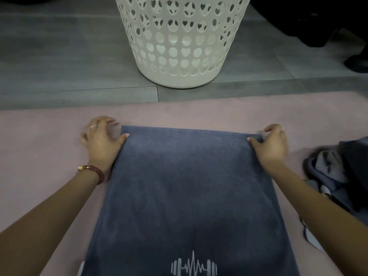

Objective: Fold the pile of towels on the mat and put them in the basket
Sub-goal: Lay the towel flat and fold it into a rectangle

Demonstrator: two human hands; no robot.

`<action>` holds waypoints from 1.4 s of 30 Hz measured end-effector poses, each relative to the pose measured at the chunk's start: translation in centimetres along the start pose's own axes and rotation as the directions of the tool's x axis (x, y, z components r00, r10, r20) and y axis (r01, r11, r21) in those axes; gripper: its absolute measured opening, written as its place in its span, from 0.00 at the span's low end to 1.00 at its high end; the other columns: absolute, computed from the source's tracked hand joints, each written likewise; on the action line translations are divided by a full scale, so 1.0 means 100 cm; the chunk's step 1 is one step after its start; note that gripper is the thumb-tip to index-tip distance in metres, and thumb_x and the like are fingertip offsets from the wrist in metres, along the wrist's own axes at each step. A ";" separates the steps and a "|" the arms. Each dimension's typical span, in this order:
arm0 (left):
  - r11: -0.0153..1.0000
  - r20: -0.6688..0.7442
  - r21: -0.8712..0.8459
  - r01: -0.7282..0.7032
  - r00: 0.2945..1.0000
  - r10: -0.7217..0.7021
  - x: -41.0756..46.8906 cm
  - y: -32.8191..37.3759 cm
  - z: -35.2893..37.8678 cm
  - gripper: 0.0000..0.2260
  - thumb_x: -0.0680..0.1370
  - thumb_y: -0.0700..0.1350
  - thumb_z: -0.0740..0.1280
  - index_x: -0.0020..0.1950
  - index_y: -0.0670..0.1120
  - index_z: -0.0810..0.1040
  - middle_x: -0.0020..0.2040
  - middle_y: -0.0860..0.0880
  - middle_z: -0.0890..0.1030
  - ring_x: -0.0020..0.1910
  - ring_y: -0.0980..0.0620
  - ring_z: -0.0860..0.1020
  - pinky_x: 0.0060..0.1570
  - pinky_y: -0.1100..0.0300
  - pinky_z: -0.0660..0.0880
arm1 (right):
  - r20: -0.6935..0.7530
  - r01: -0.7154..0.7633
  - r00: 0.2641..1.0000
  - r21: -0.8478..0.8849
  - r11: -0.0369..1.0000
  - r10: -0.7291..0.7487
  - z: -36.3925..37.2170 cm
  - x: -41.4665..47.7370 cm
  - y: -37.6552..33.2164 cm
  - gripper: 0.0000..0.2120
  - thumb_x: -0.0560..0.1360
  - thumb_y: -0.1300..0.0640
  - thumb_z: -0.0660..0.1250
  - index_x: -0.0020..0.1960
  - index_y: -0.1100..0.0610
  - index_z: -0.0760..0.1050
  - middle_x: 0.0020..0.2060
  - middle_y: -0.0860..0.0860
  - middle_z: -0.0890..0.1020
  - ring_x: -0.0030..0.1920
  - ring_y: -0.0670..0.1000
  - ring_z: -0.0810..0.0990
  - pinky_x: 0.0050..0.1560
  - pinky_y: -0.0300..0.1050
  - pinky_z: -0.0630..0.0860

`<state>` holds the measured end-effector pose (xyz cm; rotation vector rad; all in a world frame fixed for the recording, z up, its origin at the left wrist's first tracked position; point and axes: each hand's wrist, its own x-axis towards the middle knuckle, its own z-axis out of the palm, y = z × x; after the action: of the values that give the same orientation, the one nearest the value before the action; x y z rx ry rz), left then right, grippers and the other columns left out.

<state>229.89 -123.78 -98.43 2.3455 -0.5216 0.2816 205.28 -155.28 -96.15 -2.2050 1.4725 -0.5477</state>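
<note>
The left hand [103, 140], slightly blurred, is set at the far left corner of a blue-grey towel [189, 186]. Its thumb is laid on top of the cloth and its fingers are curled at the edge, so the corner appears to be pinched; a beaded bracelet [93, 172] is worn at the wrist. The right hand [272, 144] is held the same way at the far right corner, thumb on top, fingers curled round the edge. Between the two hands the towel is spread flat on a pink mat [39, 136], running back toward the person, with a white dumbbell logo [194, 265] near the close end. Just right of the right hand, a rumpled pile of towels [338, 172] is seen on the mat. Beyond both hands, a white perforated basket [183, 46] is stood on the grey floor, apart from the mat. The step in hand is judged to be the folding of this towel. For the next move, both corners would need to be lifted together and brought evenly toward the near edge.
</note>
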 end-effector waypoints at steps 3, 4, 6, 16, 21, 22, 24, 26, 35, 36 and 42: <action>0.923 0.131 0.092 -0.373 0.923 0.360 -0.025 0.031 0.002 0.20 0.75 0.51 0.61 0.65 0.45 0.73 0.68 0.42 0.71 0.69 0.43 0.66 0.66 0.46 0.60 | -0.027 0.416 0.904 -0.173 0.893 -0.427 0.006 -0.029 -0.012 0.22 0.74 0.48 0.61 0.63 0.60 0.70 0.59 0.62 0.72 0.60 0.63 0.70 0.62 0.54 0.62; 0.833 0.262 0.074 -0.548 0.817 0.514 -0.038 0.041 0.008 0.21 0.76 0.52 0.57 0.67 0.46 0.71 0.70 0.43 0.69 0.70 0.44 0.65 0.67 0.44 0.60 | 0.102 0.611 0.792 -0.156 0.776 -0.602 0.012 -0.044 -0.018 0.25 0.75 0.45 0.57 0.66 0.59 0.70 0.63 0.60 0.72 0.64 0.62 0.69 0.66 0.53 0.59; 0.661 0.496 0.102 -0.743 0.614 0.614 -0.058 0.047 0.024 0.24 0.78 0.56 0.52 0.73 0.50 0.65 0.74 0.47 0.64 0.73 0.45 0.62 0.69 0.42 0.55 | 0.422 0.858 0.502 -0.131 0.497 -0.755 0.026 -0.068 -0.017 0.30 0.77 0.37 0.48 0.74 0.52 0.61 0.73 0.52 0.65 0.73 0.57 0.60 0.73 0.52 0.48; 0.816 0.611 0.339 -0.469 0.769 0.188 0.001 0.010 0.020 0.33 0.73 0.64 0.38 0.77 0.54 0.51 0.78 0.51 0.52 0.76 0.47 0.50 0.71 0.42 0.48 | 0.452 0.380 0.878 -0.461 0.802 -0.156 0.004 0.010 0.033 0.28 0.80 0.40 0.44 0.77 0.47 0.43 0.77 0.49 0.46 0.77 0.52 0.46 0.75 0.52 0.42; 0.787 0.571 0.416 -0.456 0.805 0.165 -0.039 0.048 0.009 0.30 0.77 0.60 0.43 0.77 0.50 0.55 0.76 0.39 0.54 0.74 0.33 0.51 0.66 0.29 0.45 | 0.372 0.378 0.900 -0.401 0.835 -0.229 0.008 -0.059 -0.013 0.32 0.77 0.43 0.41 0.77 0.58 0.49 0.76 0.60 0.49 0.75 0.64 0.47 0.74 0.58 0.42; 0.753 0.573 0.348 -0.558 0.763 0.300 -0.062 0.058 0.002 0.30 0.76 0.60 0.46 0.76 0.49 0.59 0.75 0.37 0.57 0.73 0.31 0.55 0.66 0.28 0.48 | 0.407 0.485 0.843 -0.296 0.823 -0.351 0.008 -0.088 -0.021 0.34 0.75 0.42 0.41 0.76 0.57 0.53 0.76 0.60 0.54 0.75 0.64 0.51 0.73 0.58 0.44; 0.646 0.623 0.159 -0.747 0.584 0.521 -0.128 0.067 -0.017 0.28 0.77 0.61 0.51 0.75 0.51 0.61 0.76 0.41 0.59 0.73 0.33 0.55 0.67 0.29 0.50 | 0.492 0.702 0.668 -0.167 0.692 -0.559 0.004 -0.150 -0.018 0.32 0.75 0.41 0.45 0.75 0.52 0.59 0.74 0.56 0.61 0.74 0.64 0.57 0.72 0.61 0.48; 0.603 0.676 0.065 -0.795 0.480 0.560 -0.193 0.059 -0.045 0.30 0.77 0.63 0.53 0.76 0.52 0.58 0.77 0.46 0.55 0.75 0.36 0.52 0.67 0.31 0.49 | 0.569 0.844 0.492 -0.124 0.523 -0.659 -0.008 -0.198 0.005 0.28 0.78 0.40 0.47 0.76 0.49 0.57 0.75 0.51 0.60 0.75 0.61 0.56 0.73 0.64 0.48; 0.672 0.757 0.171 -0.720 0.532 0.378 -0.270 -0.025 -0.143 0.28 0.79 0.61 0.44 0.77 0.51 0.56 0.76 0.47 0.58 0.75 0.41 0.53 0.70 0.40 0.53 | 0.577 0.656 0.692 -0.252 0.711 -0.434 -0.104 -0.254 0.141 0.27 0.78 0.41 0.44 0.76 0.41 0.44 0.75 0.45 0.52 0.75 0.55 0.54 0.73 0.51 0.44; 0.681 0.751 0.196 -0.706 0.554 0.359 -0.274 -0.030 -0.147 0.28 0.79 0.61 0.43 0.77 0.51 0.55 0.76 0.45 0.58 0.75 0.40 0.53 0.70 0.41 0.51 | 0.553 0.588 0.742 -0.264 0.765 -0.379 -0.109 -0.259 0.144 0.27 0.77 0.40 0.43 0.75 0.41 0.44 0.75 0.44 0.50 0.76 0.54 0.52 0.74 0.49 0.43; 0.459 0.751 0.068 -0.886 0.349 0.561 -0.289 -0.043 -0.163 0.26 0.81 0.59 0.42 0.77 0.50 0.48 0.78 0.45 0.46 0.77 0.45 0.46 0.72 0.43 0.45 | 0.582 0.746 0.621 -0.237 0.622 -0.524 -0.125 -0.290 0.137 0.27 0.80 0.42 0.44 0.77 0.50 0.50 0.75 0.53 0.58 0.75 0.54 0.55 0.74 0.50 0.45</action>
<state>205.01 -101.42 -99.01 2.4197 -2.1849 -0.0284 177.73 -134.61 -95.82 -2.9870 0.5063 0.1898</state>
